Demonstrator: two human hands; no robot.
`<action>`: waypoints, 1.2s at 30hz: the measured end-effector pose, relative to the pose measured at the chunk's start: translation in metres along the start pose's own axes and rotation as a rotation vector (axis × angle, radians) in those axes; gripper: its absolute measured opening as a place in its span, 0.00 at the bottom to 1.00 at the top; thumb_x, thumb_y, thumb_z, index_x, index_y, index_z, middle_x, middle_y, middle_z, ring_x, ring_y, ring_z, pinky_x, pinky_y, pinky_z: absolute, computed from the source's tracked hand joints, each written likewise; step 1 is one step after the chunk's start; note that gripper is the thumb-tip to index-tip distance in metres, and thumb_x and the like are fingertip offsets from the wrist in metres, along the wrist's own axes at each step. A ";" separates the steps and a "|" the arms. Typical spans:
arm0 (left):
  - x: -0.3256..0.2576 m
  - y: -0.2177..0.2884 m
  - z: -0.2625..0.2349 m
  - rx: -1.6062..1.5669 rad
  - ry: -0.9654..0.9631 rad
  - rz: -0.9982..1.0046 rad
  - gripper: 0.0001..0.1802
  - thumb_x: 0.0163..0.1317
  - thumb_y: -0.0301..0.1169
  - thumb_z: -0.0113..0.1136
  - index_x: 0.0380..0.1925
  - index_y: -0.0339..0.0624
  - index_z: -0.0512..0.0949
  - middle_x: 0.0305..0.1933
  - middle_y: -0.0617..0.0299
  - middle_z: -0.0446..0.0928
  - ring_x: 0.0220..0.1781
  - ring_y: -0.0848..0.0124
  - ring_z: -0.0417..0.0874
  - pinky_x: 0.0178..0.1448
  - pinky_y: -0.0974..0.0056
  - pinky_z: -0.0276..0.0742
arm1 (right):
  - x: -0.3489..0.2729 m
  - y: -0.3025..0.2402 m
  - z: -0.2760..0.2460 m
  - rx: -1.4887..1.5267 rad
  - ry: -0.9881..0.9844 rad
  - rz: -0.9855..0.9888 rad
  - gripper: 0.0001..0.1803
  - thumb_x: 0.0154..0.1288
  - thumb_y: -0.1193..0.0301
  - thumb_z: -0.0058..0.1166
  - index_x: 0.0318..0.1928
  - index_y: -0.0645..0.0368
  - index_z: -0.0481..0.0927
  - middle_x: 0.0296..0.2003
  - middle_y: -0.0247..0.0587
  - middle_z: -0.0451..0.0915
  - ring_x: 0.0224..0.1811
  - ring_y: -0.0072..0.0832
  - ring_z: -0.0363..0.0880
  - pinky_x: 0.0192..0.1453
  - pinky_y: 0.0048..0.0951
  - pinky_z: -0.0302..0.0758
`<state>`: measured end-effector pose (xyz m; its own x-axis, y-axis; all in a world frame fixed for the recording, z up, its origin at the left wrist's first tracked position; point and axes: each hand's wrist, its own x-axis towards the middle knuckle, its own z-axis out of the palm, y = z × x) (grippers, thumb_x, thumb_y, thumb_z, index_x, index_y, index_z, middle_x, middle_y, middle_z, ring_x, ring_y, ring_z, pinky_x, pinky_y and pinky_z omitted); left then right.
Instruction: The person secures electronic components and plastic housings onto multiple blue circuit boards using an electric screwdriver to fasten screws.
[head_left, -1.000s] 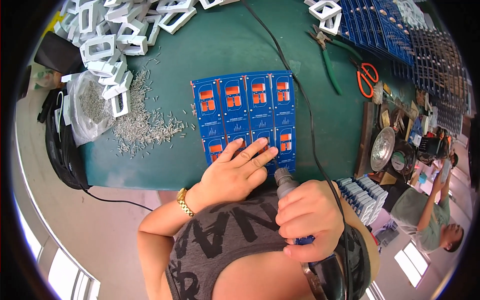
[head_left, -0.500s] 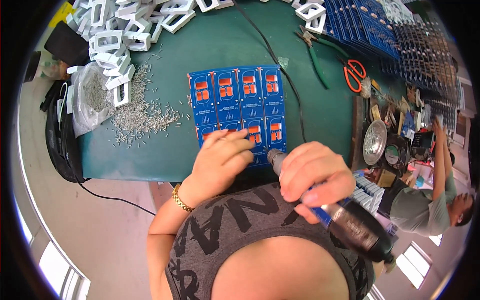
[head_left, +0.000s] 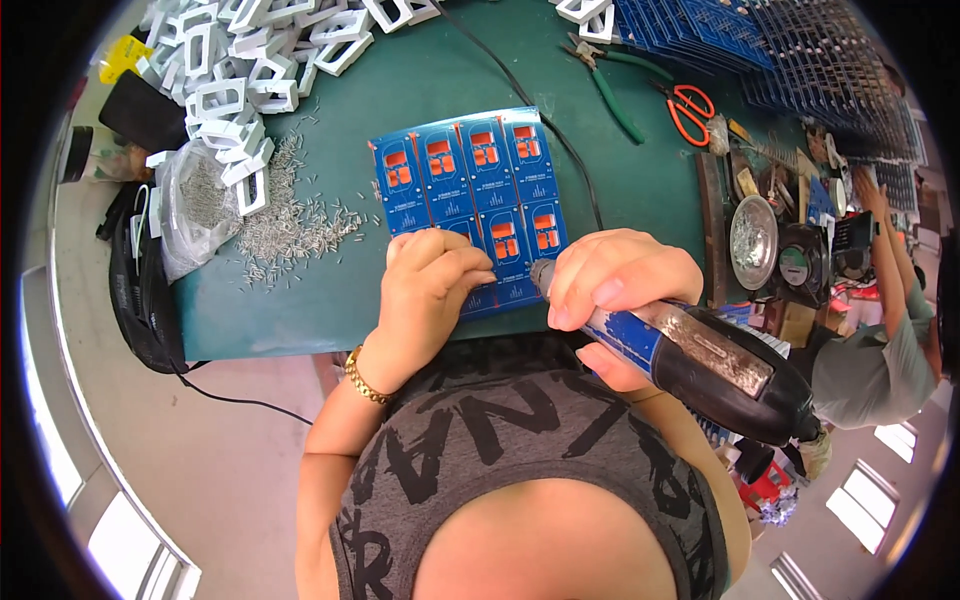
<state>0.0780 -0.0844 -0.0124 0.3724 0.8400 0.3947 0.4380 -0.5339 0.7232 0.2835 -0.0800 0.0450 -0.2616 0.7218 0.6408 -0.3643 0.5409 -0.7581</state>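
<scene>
A blue circuit board panel (head_left: 455, 202), divided into several units with orange parts showing in its cutouts, lies on the green table at the near edge. My left hand (head_left: 430, 285) rests over its lower left part, fingers curled and thumb drawn in; whatever the fingertips hold, if anything, is too small to make out. A gold bracelet circles that wrist. My right hand (head_left: 625, 285) is wrapped round a blue and black electric screwdriver (head_left: 715, 360). The tool lies aslant, its nose at the board's lower right part. Whether the bit touches a screw cannot be seen.
Loose screws (head_left: 290, 225) spill beside a clear plastic bag (head_left: 195, 210). White plastic frames (head_left: 220, 95) pile up at far left. Green-handled pliers (head_left: 615, 95), red-handled scissors (head_left: 690, 115) and stacked blue boards (head_left: 690, 35) lie far right. A metal dish (head_left: 753, 242) and a co-worker (head_left: 870, 360) are at right.
My left fingers have curled in from a flatter spread. The screwdriver's rear end has swung up in view, its nose staying near the board. The board sits slightly more tilted in view.
</scene>
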 end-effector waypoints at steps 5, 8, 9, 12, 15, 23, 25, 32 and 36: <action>-0.001 -0.009 0.005 0.069 -0.066 0.049 0.09 0.46 0.28 0.70 0.30 0.48 0.81 0.34 0.70 0.78 0.39 0.70 0.78 0.49 0.61 0.64 | -0.008 -0.008 0.010 -0.028 0.126 0.151 0.25 0.46 0.84 0.61 0.48 0.63 0.70 0.32 0.45 0.79 0.34 0.32 0.79 0.40 0.31 0.76; 0.000 -0.005 0.005 0.148 -0.117 0.041 0.08 0.47 0.30 0.69 0.29 0.48 0.81 0.44 0.68 0.77 0.50 0.66 0.75 0.56 0.56 0.62 | -0.011 -0.004 0.014 0.023 0.256 0.120 0.24 0.48 0.82 0.60 0.48 0.62 0.68 0.32 0.46 0.79 0.34 0.34 0.79 0.42 0.32 0.78; 0.003 -0.002 0.005 0.151 -0.118 0.039 0.08 0.47 0.30 0.69 0.29 0.48 0.81 0.44 0.68 0.77 0.50 0.66 0.75 0.56 0.56 0.62 | -0.008 -0.006 0.013 0.016 0.309 0.131 0.26 0.50 0.81 0.60 0.50 0.62 0.66 0.30 0.45 0.78 0.33 0.34 0.79 0.42 0.33 0.79; 0.007 0.002 0.006 0.189 -0.132 0.058 0.11 0.44 0.29 0.71 0.29 0.48 0.81 0.49 0.64 0.75 0.52 0.64 0.73 0.63 0.52 0.61 | -0.002 -0.006 0.011 -0.025 0.435 0.151 0.28 0.51 0.80 0.58 0.54 0.63 0.65 0.29 0.44 0.77 0.32 0.34 0.78 0.41 0.34 0.78; 0.007 0.003 0.006 0.217 -0.149 0.029 0.10 0.44 0.30 0.71 0.28 0.48 0.80 0.50 0.65 0.75 0.56 0.62 0.72 0.65 0.47 0.58 | -0.004 0.001 0.000 0.019 0.441 0.129 0.30 0.50 0.80 0.58 0.56 0.63 0.65 0.30 0.45 0.77 0.31 0.34 0.78 0.41 0.34 0.78; 0.009 -0.001 0.006 0.235 -0.240 0.006 0.09 0.46 0.32 0.71 0.29 0.49 0.80 0.54 0.67 0.75 0.66 0.59 0.68 0.69 0.40 0.52 | -0.015 -0.003 0.004 -0.033 0.407 0.057 0.30 0.55 0.77 0.62 0.57 0.59 0.64 0.31 0.45 0.76 0.30 0.34 0.77 0.38 0.34 0.77; 0.009 -0.002 0.003 0.212 -0.244 0.009 0.09 0.47 0.32 0.71 0.29 0.49 0.81 0.54 0.68 0.75 0.67 0.59 0.67 0.70 0.40 0.51 | -0.018 -0.003 0.004 -0.028 0.407 0.063 0.30 0.55 0.76 0.64 0.56 0.58 0.63 0.31 0.45 0.77 0.30 0.34 0.77 0.39 0.35 0.76; 0.007 -0.005 0.000 0.171 -0.256 0.004 0.07 0.48 0.31 0.70 0.28 0.49 0.83 0.56 0.68 0.76 0.67 0.59 0.68 0.70 0.38 0.51 | -0.030 -0.014 -0.005 -0.041 0.193 -0.018 0.25 0.54 0.78 0.62 0.50 0.54 0.64 0.33 0.48 0.79 0.30 0.40 0.80 0.36 0.39 0.76; 0.006 -0.005 0.000 0.177 -0.246 0.015 0.06 0.48 0.30 0.70 0.28 0.49 0.84 0.56 0.67 0.78 0.67 0.59 0.69 0.71 0.40 0.51 | -0.030 -0.013 0.002 -0.107 0.106 -0.093 0.28 0.50 0.80 0.63 0.50 0.53 0.64 0.34 0.48 0.80 0.28 0.41 0.82 0.32 0.42 0.78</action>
<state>0.0783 -0.0766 -0.0137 0.5573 0.7948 0.2400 0.5584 -0.5728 0.6001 0.2946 -0.1094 0.0362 -0.1334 0.7049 0.6967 -0.2836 0.6464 -0.7083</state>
